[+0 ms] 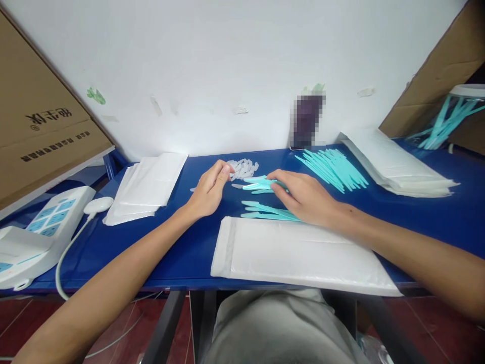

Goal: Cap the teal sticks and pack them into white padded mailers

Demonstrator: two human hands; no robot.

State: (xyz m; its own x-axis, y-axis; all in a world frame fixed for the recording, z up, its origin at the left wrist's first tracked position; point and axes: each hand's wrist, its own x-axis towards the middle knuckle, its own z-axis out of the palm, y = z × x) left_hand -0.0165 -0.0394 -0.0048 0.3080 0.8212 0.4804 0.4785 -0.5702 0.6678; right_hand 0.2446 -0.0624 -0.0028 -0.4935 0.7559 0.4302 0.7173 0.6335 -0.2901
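My left hand (209,191) is closed in a pinch beside a small heap of clear plastic blade caps (245,169); what its fingertips hold, if anything, is too small to make out. Thumb and fingers of my right hand (305,196) are closed on a few turquoise eyebrow razors (258,185), whose blade ends point left toward my left hand. Just below them, several more turquoise razors (265,209) lie on the blue table, partly hidden under my right hand. A larger pile of turquoise razors (335,169) lies behind, to the right.
A white plastic-wrapped packet (295,247) lies along the table's front edge (182,284). White packets are stacked at left (147,182) and right (397,164). A power strip (56,222) with a white plug, cardboard boxes (45,116) and a clear jar of razors (450,119) stand at the sides.
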